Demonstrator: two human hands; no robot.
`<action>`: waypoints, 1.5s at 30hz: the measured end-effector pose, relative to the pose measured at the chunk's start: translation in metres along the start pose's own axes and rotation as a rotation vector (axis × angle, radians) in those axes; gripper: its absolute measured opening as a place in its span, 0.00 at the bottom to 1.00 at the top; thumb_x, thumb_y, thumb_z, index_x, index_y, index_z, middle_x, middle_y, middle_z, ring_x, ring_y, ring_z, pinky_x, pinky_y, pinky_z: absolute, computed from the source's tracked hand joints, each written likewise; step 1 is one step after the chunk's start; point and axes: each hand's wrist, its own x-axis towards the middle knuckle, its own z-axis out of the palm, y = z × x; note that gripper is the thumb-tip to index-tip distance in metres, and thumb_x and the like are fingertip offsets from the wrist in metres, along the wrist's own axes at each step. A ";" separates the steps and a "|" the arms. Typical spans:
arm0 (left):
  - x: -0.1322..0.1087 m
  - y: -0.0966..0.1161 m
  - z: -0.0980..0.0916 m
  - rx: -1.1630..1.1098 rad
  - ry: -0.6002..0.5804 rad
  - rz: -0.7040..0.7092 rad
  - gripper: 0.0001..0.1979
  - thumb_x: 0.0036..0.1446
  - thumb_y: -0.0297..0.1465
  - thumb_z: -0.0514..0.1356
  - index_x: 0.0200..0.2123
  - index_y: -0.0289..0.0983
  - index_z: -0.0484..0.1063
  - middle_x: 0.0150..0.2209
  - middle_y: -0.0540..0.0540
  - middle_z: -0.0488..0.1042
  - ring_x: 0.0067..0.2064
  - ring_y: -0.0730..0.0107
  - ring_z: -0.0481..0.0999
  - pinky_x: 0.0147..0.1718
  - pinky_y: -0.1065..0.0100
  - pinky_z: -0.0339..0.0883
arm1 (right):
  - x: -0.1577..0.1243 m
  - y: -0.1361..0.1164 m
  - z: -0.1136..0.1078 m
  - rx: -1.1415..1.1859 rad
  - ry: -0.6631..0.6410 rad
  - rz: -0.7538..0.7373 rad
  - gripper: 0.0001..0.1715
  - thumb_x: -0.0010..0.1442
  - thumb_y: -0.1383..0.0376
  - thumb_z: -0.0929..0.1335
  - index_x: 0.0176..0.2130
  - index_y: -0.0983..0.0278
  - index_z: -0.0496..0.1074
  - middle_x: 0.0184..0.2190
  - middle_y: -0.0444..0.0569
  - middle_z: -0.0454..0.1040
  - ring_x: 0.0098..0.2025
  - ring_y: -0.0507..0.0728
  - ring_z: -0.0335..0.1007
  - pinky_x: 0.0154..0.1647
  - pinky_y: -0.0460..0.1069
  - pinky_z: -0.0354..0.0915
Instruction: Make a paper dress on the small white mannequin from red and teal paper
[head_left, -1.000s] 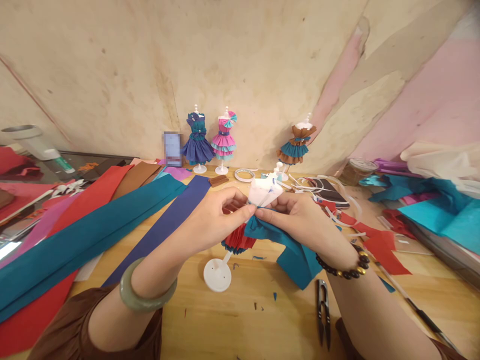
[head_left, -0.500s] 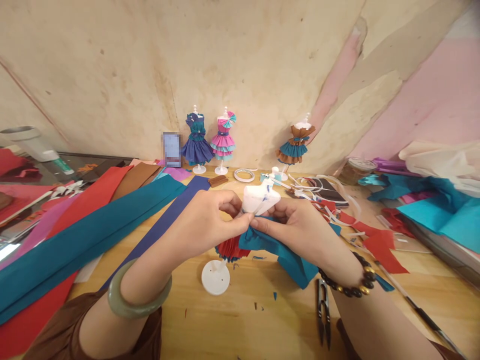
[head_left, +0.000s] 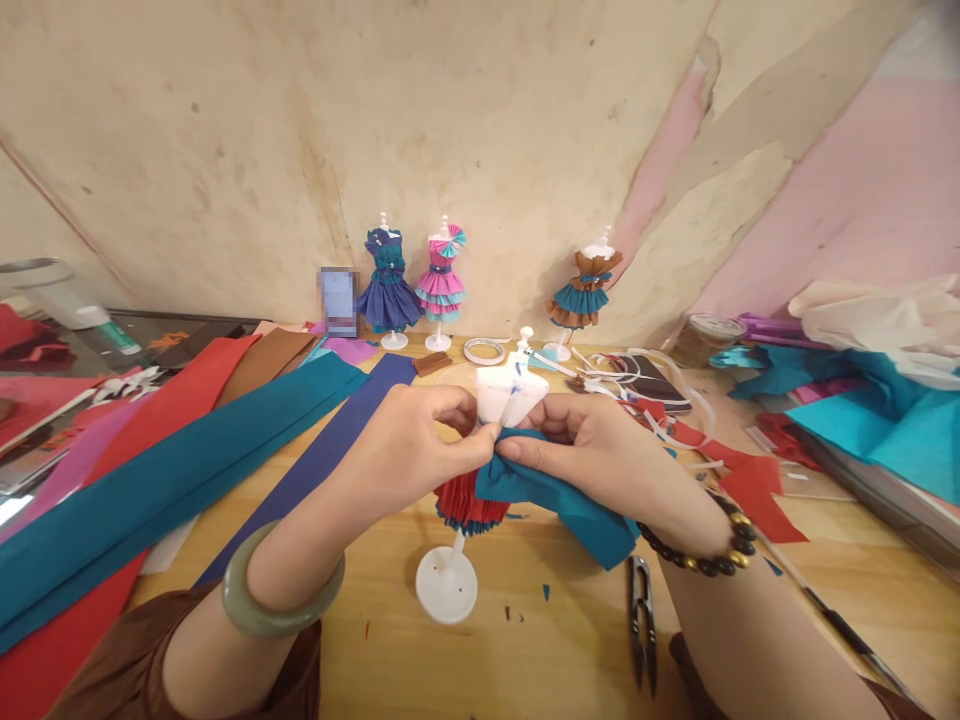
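In the middle of the head view stands a small white dress form (head_left: 512,392) on a round base, wearing a pleated red skirt (head_left: 469,500) with a blue hem. A teal crepe paper strip (head_left: 559,485) lies against its waist and trails down to the right. My left hand (head_left: 442,430) is closed, thumb and fingers pinching the strip's end at the waist. Closed round the other side, my right hand (head_left: 562,440) presses its thumb on the strip just beside the left thumb. The fingertips behind the form are hidden.
Thread snips (head_left: 641,625) lie at front right. Long teal (head_left: 172,480), red and blue paper strips cover the left. Along the wall stand three dressed forms, including a blue one (head_left: 390,285). A tape roll (head_left: 484,350), red scraps (head_left: 757,490) and turquoise paper (head_left: 885,420) lie beyond.
The dress form has tipped more upright, and its base has shifted slightly right and toward me. Both hands keep their pinch on the teal strip at the waist.
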 end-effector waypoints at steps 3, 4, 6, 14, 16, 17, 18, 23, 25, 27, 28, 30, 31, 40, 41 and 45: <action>0.000 0.000 0.000 0.020 0.004 -0.013 0.06 0.56 0.31 0.61 0.31 0.38 0.78 0.31 0.52 0.81 0.35 0.69 0.79 0.33 0.72 0.68 | 0.000 0.000 -0.001 -0.044 -0.001 0.005 0.13 0.58 0.56 0.70 0.32 0.64 0.76 0.29 0.47 0.78 0.29 0.52 0.70 0.27 0.45 0.65; 0.001 0.000 0.001 0.025 0.003 -0.022 0.06 0.56 0.31 0.61 0.31 0.38 0.78 0.31 0.52 0.81 0.35 0.69 0.79 0.33 0.72 0.68 | 0.000 0.000 -0.002 -0.071 0.007 -0.005 0.14 0.59 0.57 0.69 0.31 0.65 0.76 0.28 0.46 0.77 0.28 0.51 0.69 0.26 0.45 0.63; 0.001 0.001 0.001 0.020 -0.006 -0.031 0.07 0.57 0.31 0.60 0.31 0.38 0.79 0.33 0.51 0.81 0.36 0.68 0.79 0.34 0.72 0.69 | 0.001 0.002 -0.002 -0.107 0.031 -0.028 0.14 0.60 0.56 0.68 0.30 0.65 0.75 0.27 0.45 0.75 0.26 0.51 0.67 0.25 0.45 0.61; 0.002 0.005 -0.004 -0.037 -0.104 -0.009 0.11 0.61 0.36 0.59 0.42 0.40 0.79 0.39 0.49 0.82 0.41 0.65 0.80 0.39 0.69 0.71 | 0.000 0.003 0.002 -0.183 0.133 -0.087 0.13 0.61 0.57 0.68 0.32 0.63 0.76 0.29 0.45 0.77 0.29 0.53 0.69 0.27 0.46 0.62; 0.002 0.005 -0.004 -0.038 -0.090 -0.011 0.11 0.60 0.36 0.59 0.42 0.40 0.79 0.39 0.49 0.81 0.40 0.64 0.80 0.40 0.68 0.71 | 0.000 0.003 0.003 -0.190 0.151 -0.105 0.13 0.61 0.58 0.67 0.32 0.64 0.77 0.30 0.46 0.78 0.31 0.54 0.70 0.29 0.46 0.63; 0.002 0.004 -0.003 -0.047 -0.073 -0.011 0.11 0.60 0.36 0.60 0.42 0.40 0.79 0.39 0.49 0.82 0.40 0.65 0.80 0.40 0.68 0.71 | 0.000 0.003 0.004 -0.188 0.153 -0.113 0.13 0.61 0.58 0.67 0.32 0.64 0.77 0.30 0.46 0.78 0.31 0.54 0.70 0.29 0.47 0.63; 0.002 0.004 -0.002 -0.058 -0.056 -0.012 0.11 0.60 0.35 0.60 0.42 0.40 0.79 0.39 0.49 0.82 0.40 0.65 0.80 0.40 0.68 0.71 | 0.000 0.004 0.004 -0.185 0.151 -0.118 0.13 0.61 0.59 0.67 0.33 0.64 0.76 0.30 0.46 0.78 0.31 0.54 0.70 0.30 0.47 0.63; 0.003 0.004 0.000 -0.066 -0.018 -0.033 0.07 0.58 0.32 0.61 0.36 0.38 0.79 0.35 0.50 0.82 0.36 0.67 0.79 0.36 0.70 0.71 | 0.000 0.007 0.003 -0.153 0.080 -0.098 0.14 0.63 0.56 0.67 0.35 0.64 0.76 0.30 0.46 0.77 0.30 0.52 0.69 0.29 0.46 0.64; 0.003 0.004 0.000 -0.045 -0.001 -0.033 0.06 0.57 0.32 0.61 0.32 0.37 0.78 0.32 0.50 0.81 0.35 0.67 0.78 0.34 0.71 0.70 | 0.000 0.007 0.001 -0.138 0.052 -0.088 0.16 0.63 0.54 0.67 0.34 0.63 0.76 0.30 0.45 0.77 0.29 0.52 0.69 0.28 0.46 0.64; 0.003 0.003 0.000 -0.034 0.008 -0.031 0.06 0.57 0.32 0.61 0.31 0.37 0.78 0.30 0.50 0.80 0.34 0.68 0.78 0.32 0.72 0.69 | 0.001 0.006 -0.001 -0.154 0.093 -0.079 0.19 0.62 0.51 0.68 0.32 0.64 0.75 0.27 0.45 0.75 0.28 0.52 0.68 0.26 0.45 0.63; 0.003 0.002 0.000 -0.038 0.009 -0.033 0.07 0.57 0.32 0.61 0.31 0.37 0.77 0.30 0.50 0.80 0.34 0.68 0.78 0.32 0.72 0.69 | 0.002 0.005 -0.002 -0.169 0.132 -0.080 0.20 0.61 0.50 0.68 0.30 0.64 0.74 0.26 0.45 0.75 0.27 0.52 0.68 0.25 0.45 0.63; 0.003 0.000 0.000 -0.054 0.011 -0.052 0.08 0.58 0.33 0.60 0.31 0.36 0.77 0.31 0.50 0.80 0.34 0.68 0.78 0.32 0.72 0.68 | 0.001 0.003 -0.003 -0.190 0.215 -0.121 0.22 0.62 0.49 0.67 0.30 0.64 0.72 0.26 0.46 0.75 0.27 0.52 0.69 0.26 0.46 0.64; 0.003 0.000 -0.001 -0.059 0.017 -0.069 0.09 0.58 0.34 0.60 0.32 0.36 0.78 0.32 0.49 0.80 0.34 0.68 0.78 0.32 0.72 0.68 | 0.000 0.002 -0.004 -0.199 0.258 -0.165 0.21 0.63 0.49 0.67 0.31 0.64 0.72 0.28 0.47 0.76 0.29 0.54 0.71 0.28 0.47 0.66; 0.009 -0.008 -0.010 -0.148 0.185 -0.224 0.12 0.54 0.36 0.60 0.22 0.36 0.70 0.21 0.52 0.71 0.25 0.72 0.69 0.23 0.72 0.59 | -0.017 -0.006 0.010 -0.791 0.315 -0.814 0.14 0.61 0.69 0.67 0.48 0.61 0.71 0.51 0.57 0.73 0.56 0.65 0.68 0.56 0.64 0.66; 0.009 -0.009 -0.011 -0.157 0.191 -0.228 0.13 0.53 0.36 0.60 0.21 0.36 0.68 0.20 0.53 0.70 0.24 0.73 0.69 0.23 0.72 0.59 | -0.015 -0.004 0.013 -0.842 0.337 -0.834 0.14 0.61 0.72 0.67 0.47 0.61 0.71 0.49 0.57 0.73 0.55 0.65 0.68 0.54 0.64 0.66; 0.008 -0.007 -0.010 -0.224 0.171 -0.243 0.10 0.52 0.34 0.60 0.23 0.36 0.71 0.23 0.51 0.74 0.26 0.72 0.71 0.25 0.72 0.61 | -0.006 0.004 0.024 -0.968 0.477 -0.875 0.14 0.62 0.75 0.66 0.46 0.63 0.72 0.42 0.56 0.75 0.46 0.63 0.70 0.47 0.61 0.68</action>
